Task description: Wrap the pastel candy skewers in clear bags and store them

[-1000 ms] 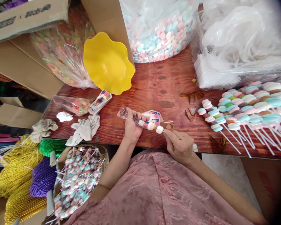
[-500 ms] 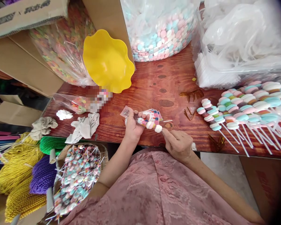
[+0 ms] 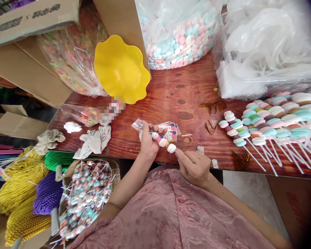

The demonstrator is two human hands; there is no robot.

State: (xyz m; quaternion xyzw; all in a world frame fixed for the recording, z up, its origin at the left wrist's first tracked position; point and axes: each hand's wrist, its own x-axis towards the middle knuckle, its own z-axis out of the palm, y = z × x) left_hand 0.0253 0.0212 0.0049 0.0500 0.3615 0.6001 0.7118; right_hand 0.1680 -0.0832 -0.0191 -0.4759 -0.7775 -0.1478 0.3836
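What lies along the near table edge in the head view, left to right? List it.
Grey cloth → white cloth → left hand → candy skewer held between both hands → right hand → gold twist ties → row of finished candy skewers.

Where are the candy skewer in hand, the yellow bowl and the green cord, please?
candy skewer (image 3: 163, 142), head view, on its middle candies.
yellow bowl (image 3: 120, 69), head view, on its inner wall.
green cord (image 3: 57, 160), head view, on the coil's top.
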